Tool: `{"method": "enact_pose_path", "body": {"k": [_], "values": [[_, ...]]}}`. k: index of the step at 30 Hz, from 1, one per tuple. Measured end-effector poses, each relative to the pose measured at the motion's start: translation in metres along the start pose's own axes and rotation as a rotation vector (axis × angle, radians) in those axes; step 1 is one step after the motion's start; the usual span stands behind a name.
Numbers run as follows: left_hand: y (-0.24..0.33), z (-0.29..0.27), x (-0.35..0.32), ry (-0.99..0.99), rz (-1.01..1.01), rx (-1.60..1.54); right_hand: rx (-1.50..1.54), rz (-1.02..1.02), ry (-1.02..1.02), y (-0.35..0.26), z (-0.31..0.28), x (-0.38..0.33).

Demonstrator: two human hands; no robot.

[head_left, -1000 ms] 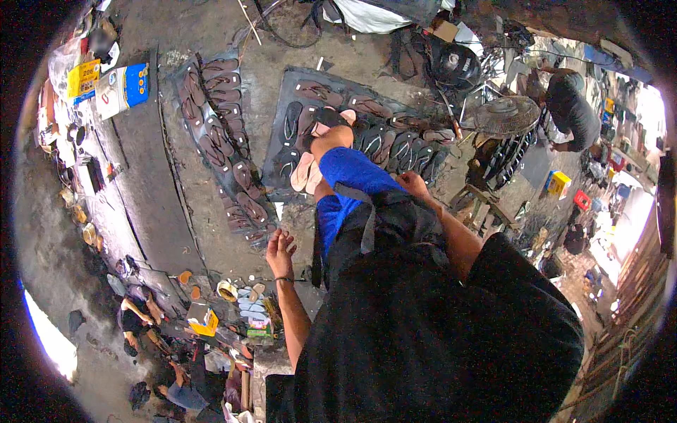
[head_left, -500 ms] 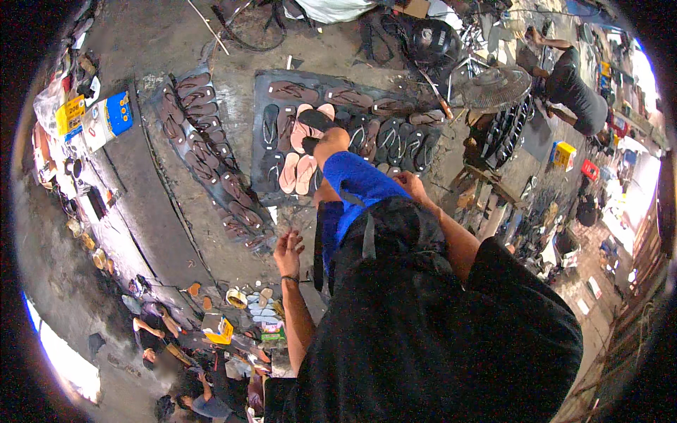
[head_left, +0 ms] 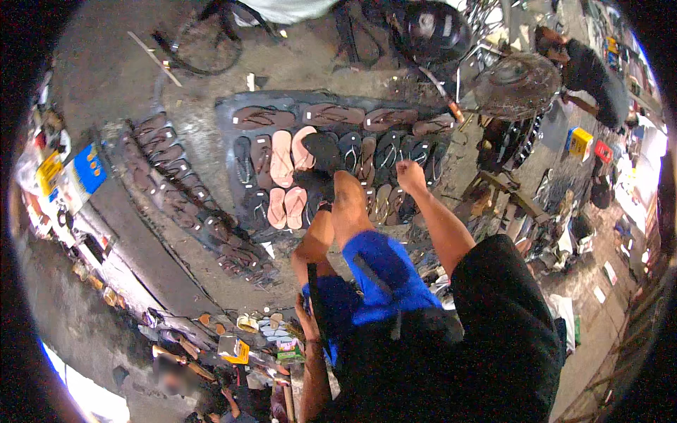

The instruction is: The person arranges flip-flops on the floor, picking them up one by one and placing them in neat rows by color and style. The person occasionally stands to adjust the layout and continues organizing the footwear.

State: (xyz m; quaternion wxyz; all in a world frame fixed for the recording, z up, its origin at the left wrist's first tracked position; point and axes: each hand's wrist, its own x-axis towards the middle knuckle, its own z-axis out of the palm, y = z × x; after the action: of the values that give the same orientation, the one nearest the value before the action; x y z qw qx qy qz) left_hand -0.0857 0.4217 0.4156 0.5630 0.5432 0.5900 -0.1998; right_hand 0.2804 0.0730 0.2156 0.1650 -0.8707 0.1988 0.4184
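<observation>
So the right hand (head_left: 410, 174) is up in front, fingers curled into a loose fist with nothing visibly in it. Just past the knuckles there's a dark mat (head_left: 233, 116) on the ground covered in rows of flip-flops: dark ones (head_left: 384, 149) right beside and beyond the fingers, a few pink pairs (head_left: 282, 158) further off to the left of the fist, and brown ones (head_left: 331, 113) along the far edge. The fist hangs over the mat's right end, not touching any sandal as far as I can see.

The left hand (head_left: 307, 319) is down low, pressed against the blue shorts (head_left: 384, 271) by the hip, next to a dark strap (head_left: 315, 303). Can't tell whether those fingers are gripping anything or just resting there; they're mostly hidden.

One foot in a dark sandal (head_left: 323, 151) is raised out over the mat, just left of the fist. Off to the left of the left-hand fingers there's another long row of brown sandals (head_left: 176, 190) on the concrete. Beyond the fist, to the right, a person in a dark top (head_left: 589, 67) is sitting.
</observation>
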Motion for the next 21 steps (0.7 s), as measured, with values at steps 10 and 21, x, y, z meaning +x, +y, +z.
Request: {"method": "enact_pose_path", "body": {"k": [10,21], "values": [[0.114,0.069,0.007,0.174,0.014,0.649,-0.103,0.033,0.335,0.031,0.187,0.206],[0.139,0.071,0.028,0.182,0.041,0.725,0.334,0.05,0.478,0.059,0.206,0.223]]}}
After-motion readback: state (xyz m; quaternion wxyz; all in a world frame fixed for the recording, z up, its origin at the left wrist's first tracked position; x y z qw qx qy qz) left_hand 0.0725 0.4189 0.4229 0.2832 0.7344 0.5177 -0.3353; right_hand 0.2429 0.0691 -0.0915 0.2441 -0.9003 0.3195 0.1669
